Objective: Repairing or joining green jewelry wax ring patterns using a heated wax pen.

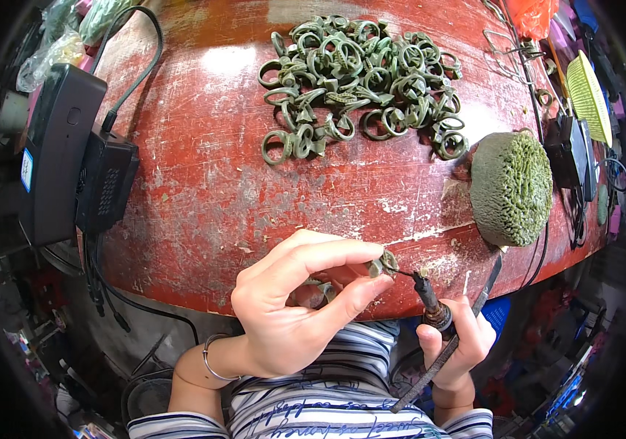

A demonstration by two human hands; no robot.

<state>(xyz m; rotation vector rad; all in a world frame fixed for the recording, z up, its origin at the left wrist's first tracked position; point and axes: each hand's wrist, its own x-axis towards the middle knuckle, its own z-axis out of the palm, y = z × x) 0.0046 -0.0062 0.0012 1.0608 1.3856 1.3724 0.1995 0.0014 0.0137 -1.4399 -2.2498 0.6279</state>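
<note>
The worn red table (203,190) fills most of the view, its paint scratched and flaked. At 12 o'clock on it lies a loose heap of green wax rings (360,80), spreading toward 1 o'clock. At 9 o'clock, 2 black boxes (72,157) stand side by side at the table's left edge, a black cable looping up from the smaller one. At 3 o'clock a round green sponge-like block (512,187) rests near the right edge. The left hand (295,307), at 6 o'clock, is curled, thumb and forefinger pinched on a small green ring (385,263) just over the near edge of the table; more rings seem tucked in its palm. The right hand (453,344), at 5 o'clock, is closed around a thin dark-handled tool (430,296) whose fine tip touches the ring, and a dark file (448,350) lies across those fingers.
</note>
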